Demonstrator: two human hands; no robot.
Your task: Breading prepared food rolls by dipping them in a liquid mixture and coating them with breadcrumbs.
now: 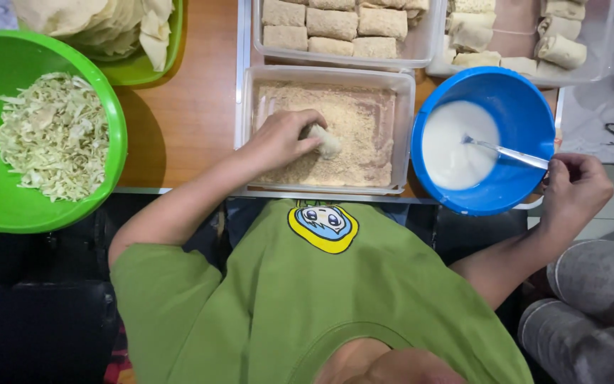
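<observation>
- My left hand (282,139) is down in the clear rectangular tray (244,128) of breadcrumbs, fingers curled over a pale roll (327,142) — closed on it, pressing it into the crumbs.
- The roll pokes out past my fingertips toward the blue bowl side; only its end shows, so its long axis seems to run roughly across the tray, from my palm out to the right.
- My right hand (573,188) sits well apart at the rim of the blue bowl (527,107), thumb and fingers pinched on the handle end of a metal spoon (506,151).
- The spoon's bowl end lies in the white batter (456,146), its handle slanting out over the rim to my fingers.
- So the roll is the left hand's business — the right is a whole bowl away from it.
- Beyond the crumb tray, a container of coated rolls (332,28); beside it, one of plain wrapped rolls (556,35).
- Far left, a green bowl (111,107) of shredded cabbage.
</observation>
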